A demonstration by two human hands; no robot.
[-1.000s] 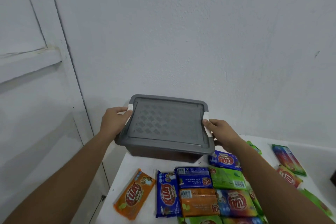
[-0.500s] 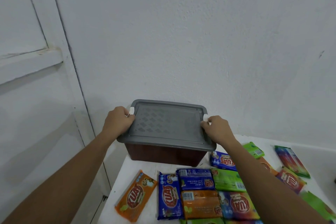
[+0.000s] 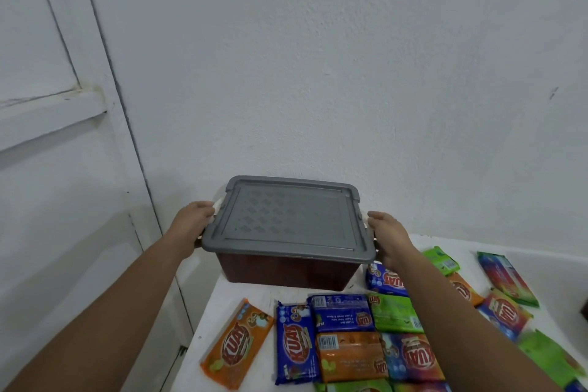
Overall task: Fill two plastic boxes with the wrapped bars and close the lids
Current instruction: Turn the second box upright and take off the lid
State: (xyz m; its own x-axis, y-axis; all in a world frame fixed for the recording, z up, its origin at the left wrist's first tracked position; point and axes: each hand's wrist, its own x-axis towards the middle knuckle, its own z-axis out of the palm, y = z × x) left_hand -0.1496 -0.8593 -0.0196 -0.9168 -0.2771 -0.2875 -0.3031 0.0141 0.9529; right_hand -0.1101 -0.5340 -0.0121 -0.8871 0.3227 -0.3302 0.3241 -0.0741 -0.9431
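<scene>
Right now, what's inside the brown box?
Nothing shows: the gray lid covers the brown box, hiding its inside. The wrapped bars in view lie outside, on the table.

Grey lid [image 3: 288, 219], dark red-brown box [image 3: 286, 270].
Diamond pattern across the lid; bars [image 3: 296, 342] in orange, blue and green, red logos; white table [image 3: 251, 294], white wall [image 3: 318, 73].

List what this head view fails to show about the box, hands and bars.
Head view only.
Contents of the plastic box: hidden by its grey lid and dark walls.
Fingertips of left hand and right hand: tucked behind the box ends.
Dark object at right edge: cut by the frame.
Wrapped bars along the bottom edge: cut off; others lie under the right forearm.
</scene>
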